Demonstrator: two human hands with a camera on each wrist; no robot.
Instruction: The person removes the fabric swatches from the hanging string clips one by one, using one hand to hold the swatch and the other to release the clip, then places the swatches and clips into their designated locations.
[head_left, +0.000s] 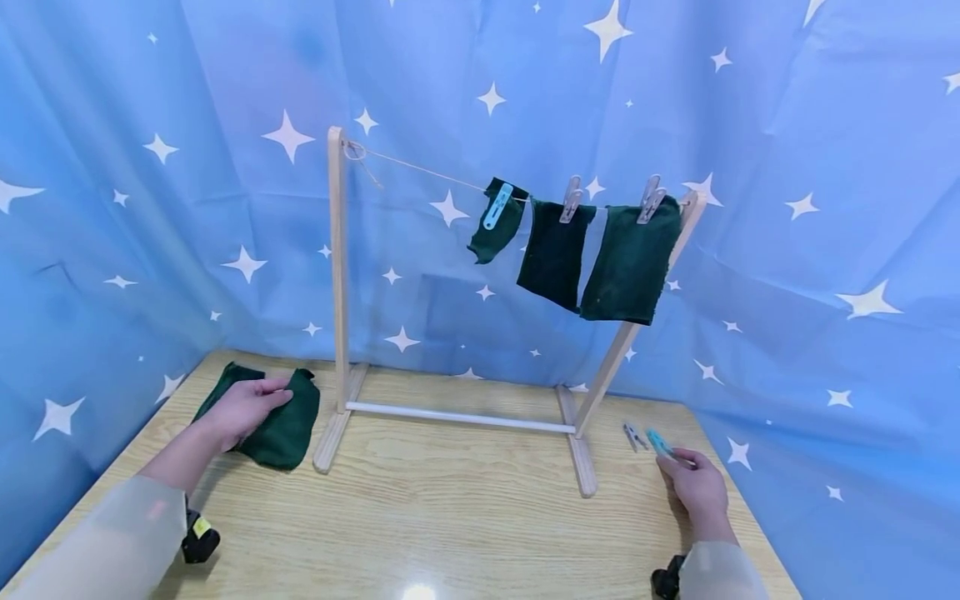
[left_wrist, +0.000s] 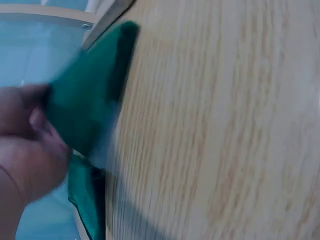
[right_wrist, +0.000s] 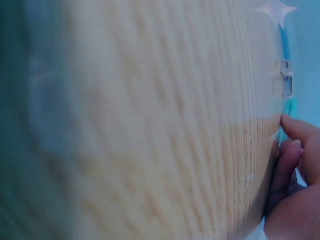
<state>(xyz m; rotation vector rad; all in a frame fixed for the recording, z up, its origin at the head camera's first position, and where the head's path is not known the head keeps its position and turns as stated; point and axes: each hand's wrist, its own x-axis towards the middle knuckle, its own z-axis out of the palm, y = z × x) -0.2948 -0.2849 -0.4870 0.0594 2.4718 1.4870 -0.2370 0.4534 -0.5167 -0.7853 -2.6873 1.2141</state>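
1. The left hand [head_left: 243, 408] rests on a dark green cloth [head_left: 283, 429] that lies flat at the back left corner of the wooden table [head_left: 450, 517]. In the head view the fingers lie spread over the cloth's upper edge. In the blurred left wrist view the fingers [left_wrist: 35, 120] seem to pinch a fold of the cloth [left_wrist: 90, 100], lifting it slightly off the wood.
2. The right hand [head_left: 697, 483] lies on the table near its right edge. Its fingertips close on a turquoise clothespin [head_left: 660, 442], which points away from the person. The right wrist view is too blurred to confirm the grip, though the fingers [right_wrist: 295, 150] sit bent at the table's edge.
3. A grey clothespin [head_left: 634, 435] lies on the table just beside the turquoise one, to its left, untouched.
4. A wooden drying rack [head_left: 339, 292] stands in the middle of the table between the two hands, with two uprights, a pale crossbar low down, and a string [head_left: 427, 171] tied across the top.
5. Three dark green cloths hang from the string toward its right end: a small bunched one [head_left: 495, 225] held by a light blue clip, then a middle one [head_left: 553, 254] and a right one [head_left: 630, 262], each pegged with a grey clip.
6. A blue star-printed curtain [head_left: 150, 167] surrounds the table on the back and sides.
7. The two hands are well apart, one on each side of the rack.
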